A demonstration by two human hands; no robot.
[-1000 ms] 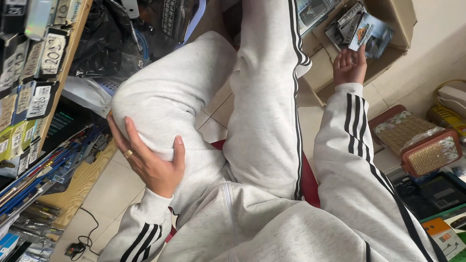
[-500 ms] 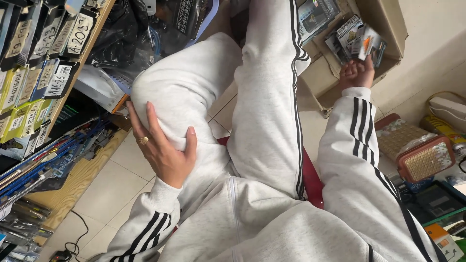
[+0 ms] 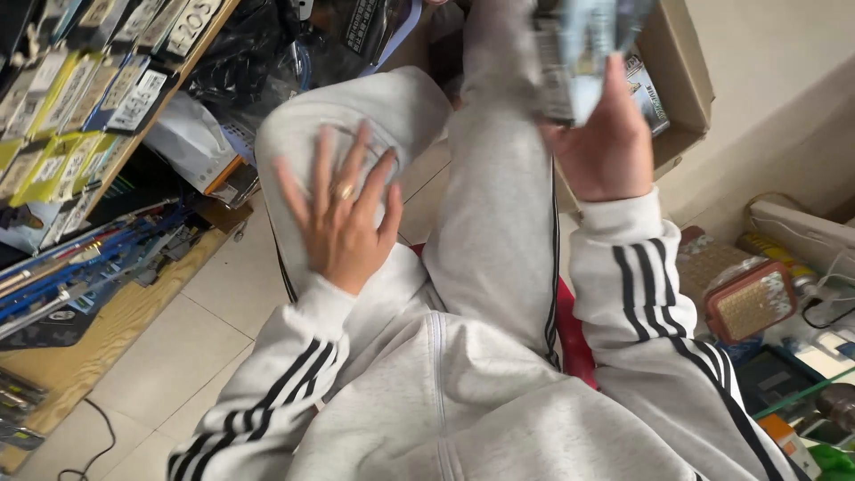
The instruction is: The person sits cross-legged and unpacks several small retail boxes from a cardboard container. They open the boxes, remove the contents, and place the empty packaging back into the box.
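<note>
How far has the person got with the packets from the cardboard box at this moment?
Done: one blurred packet is lifted out, gripped in the right hand in front of the cardboard box. In hand: that packet only; the left hand lies flat on the grey-trousered knee. Left: at least one more packet shows in the box.

Blurred pkts [image 3: 583, 53] upright in rt hand [image 3: 606, 147]

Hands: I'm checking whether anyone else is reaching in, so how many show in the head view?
2. The left hand lies flat on the raised knee; the right hand holds up blurred packets.
</note>
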